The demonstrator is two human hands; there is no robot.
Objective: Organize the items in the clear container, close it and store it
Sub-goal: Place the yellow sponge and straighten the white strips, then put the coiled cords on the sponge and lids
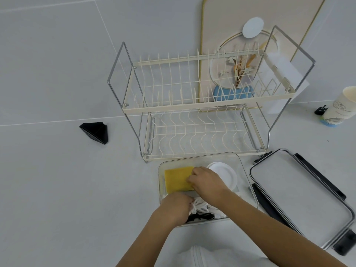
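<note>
A clear container (200,158) stands open on the white counter in front of me. Inside it lie a yellow sponge (177,179) at the left, a white round plate (226,173) at the right, and coiled white cable (199,206) with a black cable (202,216) at the near end. My right hand (206,181) rests on the sponge's right edge, fingers pinching it. My left hand (178,206) is closed around the white cable bundle. The container's lid (300,191), clear with black latches, lies flat to the right.
A two-tier cream wire dish rack (194,105) stands just behind the container. A black triangular object (95,132) sits to the left. A paper cup (341,108) and a small black clip (320,109) are at the far right. A decorated board (231,26) leans on the wall.
</note>
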